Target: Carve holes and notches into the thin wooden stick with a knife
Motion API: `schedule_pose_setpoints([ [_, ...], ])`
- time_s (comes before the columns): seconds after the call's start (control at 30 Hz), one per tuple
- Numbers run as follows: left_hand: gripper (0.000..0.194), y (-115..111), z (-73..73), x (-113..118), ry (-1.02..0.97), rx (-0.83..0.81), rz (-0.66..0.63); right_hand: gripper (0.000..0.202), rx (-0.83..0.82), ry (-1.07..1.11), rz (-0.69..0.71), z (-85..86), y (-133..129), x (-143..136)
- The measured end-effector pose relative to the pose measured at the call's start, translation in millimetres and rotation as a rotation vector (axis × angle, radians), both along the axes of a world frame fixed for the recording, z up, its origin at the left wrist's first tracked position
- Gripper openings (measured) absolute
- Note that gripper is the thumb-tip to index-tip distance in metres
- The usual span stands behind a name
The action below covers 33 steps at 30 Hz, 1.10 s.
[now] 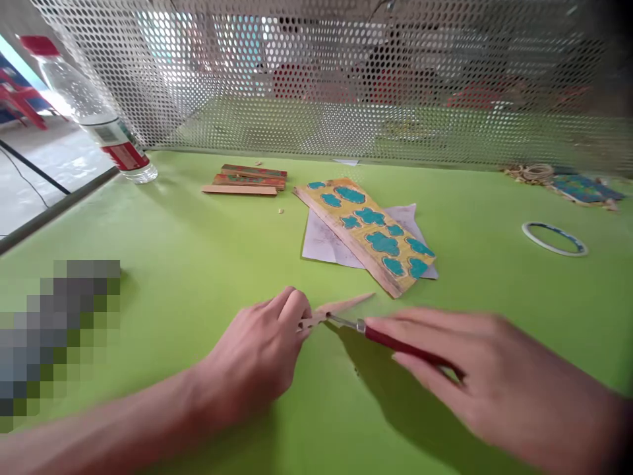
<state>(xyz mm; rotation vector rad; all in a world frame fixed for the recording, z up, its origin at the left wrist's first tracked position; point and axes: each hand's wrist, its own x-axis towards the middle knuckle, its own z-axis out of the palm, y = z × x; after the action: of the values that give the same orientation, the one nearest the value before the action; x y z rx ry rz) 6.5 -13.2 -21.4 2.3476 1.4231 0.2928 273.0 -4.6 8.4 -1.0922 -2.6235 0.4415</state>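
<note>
My left hand (270, 343) is closed around one end of a thin, pointed wooden piece (346, 304) with small dark holes in it. The pointed end sticks out to the right, just above the green table. Gripped in my right hand (475, 369) is a hand tool with a dark red handle (395, 343), a metal collar and a thin metal shaft (345, 322). Its tip meets the wooden piece at one of the holes, close to my left fingers. Whether the tip is inside the hole I cannot tell.
Behind my hands, a yellow board with blue patches (368, 224) lies across white paper (321, 241). Painted wooden strips (252, 178) and a plastic bottle (106, 122) are further left. To the right are a tape roll (554, 239) and coiled cord (537, 173). A perforated metal screen (316, 125) bounds the back.
</note>
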Motion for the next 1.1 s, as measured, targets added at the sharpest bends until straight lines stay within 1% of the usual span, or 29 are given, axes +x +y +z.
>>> schedule_pose_setpoints([
  [0.03, 0.013, 0, 0.4, 1, 0.000, -0.027, 0.012, 0.048, 0.057, -0.103, 0.066, -9.5, -4, 3],
  [0.07, 0.013, 0, 0.9, 1, 0.002, -0.048, 0.027, 0.054, 0.106, -0.177, 0.092, -18.1, -8, 5],
  [0.1, 0.014, 1, 1.3, 2, 0.005, -0.064, 0.040, 0.056, 0.137, -0.226, 0.101, -25.0, -10, 6],
  [0.17, 0.017, 2, 2.1, 4, 0.006, -0.087, 0.072, 0.049, 0.143, -0.274, 0.075, -32.9, -11, 4],
  [0.23, 0.018, 3, 3.0, 6, -0.004, -0.097, 0.102, 0.037, 0.077, -0.269, 0.009, -32.8, -7, -1],
  [0.3, 0.020, 3, 4.1, 7, -0.012, -0.103, 0.124, 0.029, -0.038, -0.234, -0.057, -27.2, -3, -5],
  [0.4, 0.023, 1, 5.5, 6, 0.002, -0.105, 0.119, 0.024, -0.210, -0.154, -0.106, -17.0, 1, -8],
  [0.47, 0.023, 1, 5.7, 5, 0.020, -0.108, 0.113, 0.023, -0.253, -0.113, -0.121, -13.5, 1, -8],
  [0.57, 0.021, 3, 5.3, 5, 0.047, -0.109, 0.124, 0.021, -0.225, -0.101, -0.129, -15.7, 0, -8],
  [0.67, 0.019, 5, 4.7, 6, 0.053, -0.098, 0.141, 0.020, -0.169, -0.131, -0.109, -23.3, -1, -10],
  [0.77, 0.022, 7, 4.7, 8, 0.059, -0.077, 0.151, 0.024, -0.080, -0.181, -0.096, -28.8, -2, -16],
  [0.83, 0.024, 8, 5.1, 9, 0.068, -0.071, 0.148, 0.028, -0.083, -0.227, -0.114, -28.2, -2, -20],
  [0.87, 0.025, 8, 5.4, 9, 0.070, -0.073, 0.146, 0.029, -0.130, -0.236, -0.135, -26.4, -2, -22],
  [0.93, 0.025, 8, 5.6, 9, 0.068, -0.087, 0.143, 0.030, -0.295, -0.199, -0.180, -21.1, 1, -24],
  [1.03, 0.026, 7, 4.4, 7, 0.067, -0.097, 0.139, 0.036, -0.568, -0.045, -0.223, -13.6, 10, -23],
  [1.1, 0.026, 7, 3.2, 6, 0.072, -0.095, 0.131, 0.044, -0.822, 0.020, -0.246, -11.2, 17, -20],
])
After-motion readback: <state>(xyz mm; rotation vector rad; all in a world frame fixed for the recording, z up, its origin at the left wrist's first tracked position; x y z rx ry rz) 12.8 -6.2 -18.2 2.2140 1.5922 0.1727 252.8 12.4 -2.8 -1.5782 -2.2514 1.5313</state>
